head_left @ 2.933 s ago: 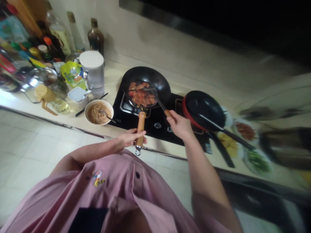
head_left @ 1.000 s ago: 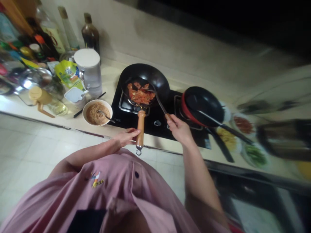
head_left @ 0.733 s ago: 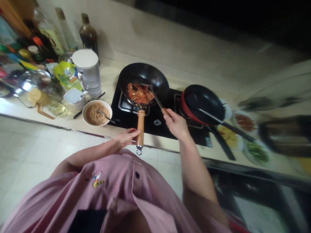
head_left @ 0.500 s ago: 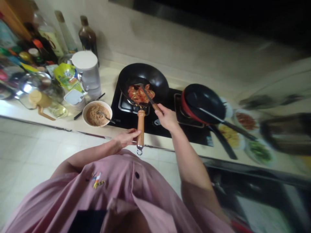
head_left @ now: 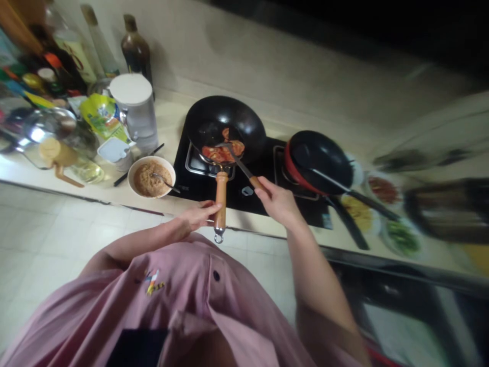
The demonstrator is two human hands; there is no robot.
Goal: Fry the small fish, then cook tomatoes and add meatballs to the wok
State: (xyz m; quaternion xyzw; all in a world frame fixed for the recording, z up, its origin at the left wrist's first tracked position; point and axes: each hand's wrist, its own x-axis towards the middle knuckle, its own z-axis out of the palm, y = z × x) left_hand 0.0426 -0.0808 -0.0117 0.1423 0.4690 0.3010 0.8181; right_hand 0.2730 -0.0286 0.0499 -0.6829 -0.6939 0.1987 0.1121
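Observation:
A black wok (head_left: 244, 114) sits on the left burner of the black stove, its wooden handle toward me. My left hand (head_left: 196, 214) is closed on that handle (head_left: 221, 196) near its metal end. In the wok lie reddish cooked pieces (head_left: 217, 153), perhaps tomato, gathered on the side near the handle. My right hand (head_left: 277, 201) grips the wooden handle of a spatula (head_left: 241, 164). The spatula's metal blade is down among the red pieces, so its tip is partly hidden.
On the right burner rests a red and black frying pan (head_left: 323, 160) with a long utensil across it. Plates of yellow food (head_left: 357, 211), chopped greens (head_left: 401, 237) and reddish bits (head_left: 384, 189) stand farther right. Left are a bowl with a spoon (head_left: 151, 178), a water pitcher (head_left: 133, 112) and several bottles.
My right hand has moved right and a little toward me with the spatula. The red pieces have shifted and bunched nearer the wok's handle side. My left hand stays on the handle.

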